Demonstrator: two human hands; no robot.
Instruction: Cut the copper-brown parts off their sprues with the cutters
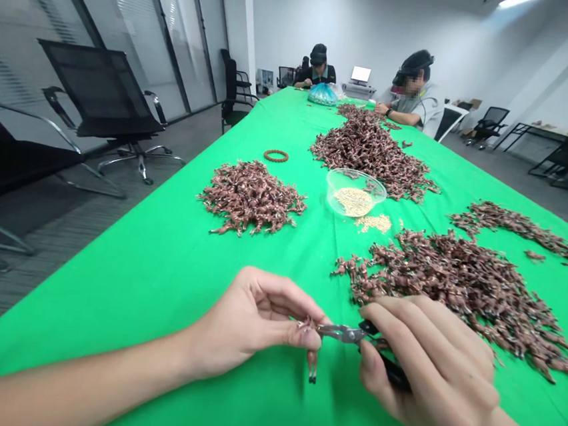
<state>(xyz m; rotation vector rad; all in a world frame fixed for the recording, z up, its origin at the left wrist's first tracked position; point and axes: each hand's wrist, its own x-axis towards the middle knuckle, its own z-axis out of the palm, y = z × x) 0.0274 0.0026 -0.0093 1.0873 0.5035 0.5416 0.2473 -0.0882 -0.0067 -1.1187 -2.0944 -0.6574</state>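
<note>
My left hand (pixel 268 319) pinches a small brown figurine (pixel 312 360) between thumb and fingers, its dark-tipped legs hanging down. Black-handled pliers (pixel 347 334) are gripped in my right hand (pixel 430 368), and their metal jaws reach the upper part of the figurine. Whether the jaws are closed on it is hidden by my fingers. Behind my right hand lies a large pile of brown figurines (pixel 458 277). A smaller pile (pixel 253 196) sits beyond my left hand. Between the piles stands a clear plastic bowl (pixel 330 194) of small beige pieces, some spilled beside it.
On the green cloth (pixel 155 301) lie another figurine heap (pixel 370 148), a strip of figurines (pixel 523 229), a brown ring (pixel 276 155) and a blue bag (pixel 323 94). Two people sit at the far end. Chairs (pixel 95 91) stand at the left.
</note>
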